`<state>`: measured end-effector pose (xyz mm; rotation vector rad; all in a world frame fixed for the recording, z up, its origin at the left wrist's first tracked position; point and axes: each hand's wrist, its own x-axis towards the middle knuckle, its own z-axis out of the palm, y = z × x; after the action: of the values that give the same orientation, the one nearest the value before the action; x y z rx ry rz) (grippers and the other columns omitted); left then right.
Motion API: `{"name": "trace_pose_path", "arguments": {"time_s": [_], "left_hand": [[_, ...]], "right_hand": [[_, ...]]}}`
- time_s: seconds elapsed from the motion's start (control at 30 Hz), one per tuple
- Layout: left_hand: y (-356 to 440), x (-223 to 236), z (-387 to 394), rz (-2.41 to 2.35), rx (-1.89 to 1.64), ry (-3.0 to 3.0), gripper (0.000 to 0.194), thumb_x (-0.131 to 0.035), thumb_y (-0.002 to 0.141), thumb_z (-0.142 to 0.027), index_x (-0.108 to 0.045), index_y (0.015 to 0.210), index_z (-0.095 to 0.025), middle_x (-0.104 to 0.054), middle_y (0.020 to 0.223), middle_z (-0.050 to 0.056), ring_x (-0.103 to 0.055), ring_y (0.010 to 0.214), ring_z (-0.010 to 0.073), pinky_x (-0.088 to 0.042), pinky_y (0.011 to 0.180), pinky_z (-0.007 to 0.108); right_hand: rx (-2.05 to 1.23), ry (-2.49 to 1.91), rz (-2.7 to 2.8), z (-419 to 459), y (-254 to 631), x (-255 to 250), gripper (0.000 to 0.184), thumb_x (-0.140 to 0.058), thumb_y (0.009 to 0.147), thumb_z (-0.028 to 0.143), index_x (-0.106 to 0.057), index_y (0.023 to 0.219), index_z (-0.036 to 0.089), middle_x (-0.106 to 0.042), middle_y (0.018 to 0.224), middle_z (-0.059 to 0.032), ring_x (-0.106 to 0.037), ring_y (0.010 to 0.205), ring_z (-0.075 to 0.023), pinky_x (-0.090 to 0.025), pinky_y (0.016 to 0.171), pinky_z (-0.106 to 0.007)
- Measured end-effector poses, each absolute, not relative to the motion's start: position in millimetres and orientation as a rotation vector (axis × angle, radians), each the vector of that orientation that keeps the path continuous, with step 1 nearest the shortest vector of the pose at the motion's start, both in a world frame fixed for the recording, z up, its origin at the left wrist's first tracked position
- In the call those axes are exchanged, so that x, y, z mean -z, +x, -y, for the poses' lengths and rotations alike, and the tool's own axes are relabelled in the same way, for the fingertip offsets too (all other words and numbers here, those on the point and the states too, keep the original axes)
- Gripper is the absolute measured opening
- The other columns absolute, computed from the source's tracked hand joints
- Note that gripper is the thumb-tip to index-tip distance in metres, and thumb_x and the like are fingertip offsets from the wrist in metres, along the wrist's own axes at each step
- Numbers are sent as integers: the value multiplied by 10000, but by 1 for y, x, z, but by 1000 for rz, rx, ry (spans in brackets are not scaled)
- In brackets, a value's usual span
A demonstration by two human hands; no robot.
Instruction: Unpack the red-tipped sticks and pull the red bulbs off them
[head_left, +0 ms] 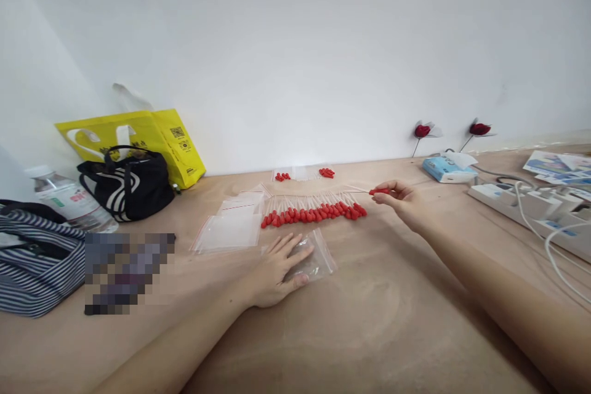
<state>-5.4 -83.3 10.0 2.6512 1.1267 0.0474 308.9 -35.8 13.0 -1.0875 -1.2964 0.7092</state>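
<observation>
My left hand (284,268) lies with fingers spread on a clear zip bag (318,258), holding it down on the table. My right hand (399,200) is closed in a pinch on a red-tipped stick (378,191), whose thin pale shaft points left. Between my hands and a little farther off, a row of red-tipped sticks (316,214) lies side by side, red ends toward me. More flat clear zip bags (231,231) overlap to the left of the row. Behind it, near the wall, are bags with small red-tipped groups (282,177) at either end.
At the left stand a yellow carrier bag (180,154), a black pouch (138,188), a water bottle (69,197) and a striped bag (41,271). To the right are a blue tissue pack (446,169), a power strip (503,203) with white cables and some printed papers (556,166).
</observation>
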Motion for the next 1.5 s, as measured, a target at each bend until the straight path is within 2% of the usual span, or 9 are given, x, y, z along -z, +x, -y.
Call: {"name": "trace_pose_path", "arguments": {"time_s": [0.17,0.3,0.53,0.67,0.8,0.9,1.03,1.3,1.5], "left_hand": [[-4,-13,84,-1138,27,2657,554,-294,816,-581,-198,1323,-381,-41,1445,39,-2,1304,318,-85,1015,558],[-5,-12,84,-1129,10,2650,560,-296,816,-579,-181,1327,-380,-36,1445,41,-9,1306,313,-83,1018,554],[-4,-11,84,-1136,-17,2638,554,-304,815,-574,-208,1324,-375,-48,1448,37,-20,1309,306,-83,1023,544],[-5,-8,82,-1237,-187,2514,504,-292,844,-523,-310,1303,-316,-156,1434,58,-141,1300,288,-170,1024,505],[-7,-9,77,-1353,-541,2409,401,-353,850,-424,-499,1151,-202,-459,1239,86,-427,1138,219,-330,968,393],[-9,-11,73,-1396,-644,2396,298,-493,770,-372,-580,980,-179,-562,1038,68,-515,981,204,-408,867,350],[-11,-14,71,-1510,-573,2310,283,-540,716,-346,-587,946,-189,-588,927,47,-544,798,182,-446,709,316],[-17,-11,69,-1592,-546,2115,393,-593,643,-394,-572,978,-189,-577,783,10,-515,663,148,-414,618,270],[-15,-10,69,-1519,-635,2029,253,-553,656,-420,-553,704,-172,-510,598,-29,-472,575,122,-365,529,225]], "right_hand": [[-451,-1221,1353,13,290,18,327,-618,639,434,-575,807,156,-643,792,-77,-596,656,-161,-493,607,-303],[-229,-1252,1550,4,281,30,282,-571,685,415,-601,795,157,-624,779,-59,-576,659,-146,-482,639,-298],[-110,-1351,1631,7,287,30,278,-553,699,424,-622,779,167,-606,774,-55,-547,680,-154,-448,681,-301],[-118,-1358,1573,8,286,31,282,-510,731,409,-634,786,161,-603,805,-71,-548,776,-174,-432,739,-308],[-224,-1397,1480,5,286,34,286,-471,741,393,-632,724,157,-614,770,-65,-550,692,-155,-436,689,-292],[-242,-1438,1408,1,290,38,282,-491,712,394,-631,696,150,-620,706,-58,-548,626,-154,-437,625,-286],[-224,-1497,1279,-4,296,40,317,-475,711,410,-634,695,137,-636,698,-79,-564,662,-181,-431,633,-299],[-345,-1565,1285,0,299,44,268,-499,681,381,-627,641,148,-634,586,-49,-569,534,-163,-408,499,-259],[-335,-1591,1329,-2,300,47,259,-480,682,365,-625,651,153,-621,582,-40,-550,525,-149,-395,486,-250]]}}
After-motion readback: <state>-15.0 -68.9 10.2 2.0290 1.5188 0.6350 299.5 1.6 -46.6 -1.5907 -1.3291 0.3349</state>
